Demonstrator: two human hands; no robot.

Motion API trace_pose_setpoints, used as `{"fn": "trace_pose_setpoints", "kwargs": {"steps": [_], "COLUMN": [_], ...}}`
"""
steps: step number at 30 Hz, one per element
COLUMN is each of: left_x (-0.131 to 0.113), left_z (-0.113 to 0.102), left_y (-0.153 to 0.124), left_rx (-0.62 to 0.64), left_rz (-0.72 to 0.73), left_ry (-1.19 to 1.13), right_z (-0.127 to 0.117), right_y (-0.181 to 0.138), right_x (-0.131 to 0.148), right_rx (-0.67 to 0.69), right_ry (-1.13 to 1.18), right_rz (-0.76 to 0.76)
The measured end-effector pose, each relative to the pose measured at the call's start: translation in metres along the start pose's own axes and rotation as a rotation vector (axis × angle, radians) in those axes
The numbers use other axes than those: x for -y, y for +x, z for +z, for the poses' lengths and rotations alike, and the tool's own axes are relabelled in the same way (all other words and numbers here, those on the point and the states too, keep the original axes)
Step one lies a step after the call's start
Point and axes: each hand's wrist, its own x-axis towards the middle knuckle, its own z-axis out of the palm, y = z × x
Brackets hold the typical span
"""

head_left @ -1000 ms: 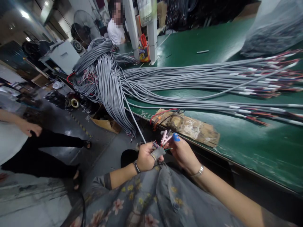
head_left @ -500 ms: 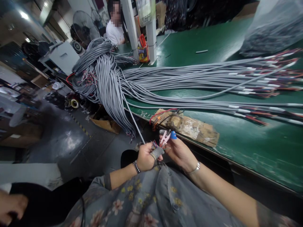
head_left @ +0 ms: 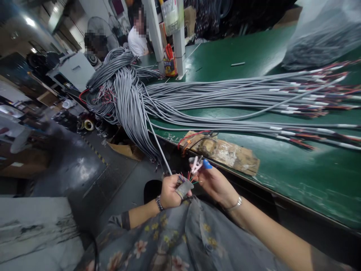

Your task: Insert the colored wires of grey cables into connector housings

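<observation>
My left hand (head_left: 170, 192), its thumb wrapped in grey tape, is closed around the end of a grey cable (head_left: 164, 160). Thin coloured wires (head_left: 189, 176) fan out of that grip, red, green and purple-blue among them. Just to the right, my right hand (head_left: 216, 184) pinches a small pale pink tool (head_left: 195, 165) with crossed, clip-like arms. A blue cover (head_left: 207, 164) sits on the right thumb. The tool is close above the wire ends; whether it touches one I cannot tell. The right hand's lower fingers are partly hidden.
A thick bundle of grey cables (head_left: 126, 98) drapes over the green table's (head_left: 299, 177) left edge, its other ends spread rightward. A worn wooden block (head_left: 234, 154) with red and black leads lies at the front edge. Behind are a white post (head_left: 179, 49) and a person (head_left: 137, 41).
The pink tool and right hand have shifted slightly, and the wires show more spread out. The left hand moved a little left and down. Another person's hand at lower left has left the view.
</observation>
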Motion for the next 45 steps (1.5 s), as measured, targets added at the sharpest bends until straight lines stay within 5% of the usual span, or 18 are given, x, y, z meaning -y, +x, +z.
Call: {"fn": "trace_pose_setpoints", "kwargs": {"steps": [12, 22, 32, 39, 45], "left_x": [0.0, 0.008, 0.011, 0.007, 0.004], "left_z": [0.011, 0.006, -0.003, -0.004, -0.01], "left_y": [0.01, 0.007, 0.0, 0.004, 0.008], "left_rx": [-0.077, -0.049, -0.052, 0.05, 0.158], "left_rz": [-0.088, -0.067, -0.003, 0.024, -0.097], "left_ry": [-0.054, -0.008, 0.053, 0.131, 0.144], "right_z": [-0.003, -0.003, -0.009, -0.001, 0.0], "right_y": [0.005, 0.007, -0.016, -0.02, -0.021], "right_x": [-0.007, -0.007, -0.008, -0.011, -0.008], "right_rx": [0.058, -0.048, 0.173, 0.023, 0.014], "right_ry": [0.014, 0.075, -0.138, -0.274, -0.324], "right_rz": [0.005, 0.029, 0.118, 0.049, 0.034]}}
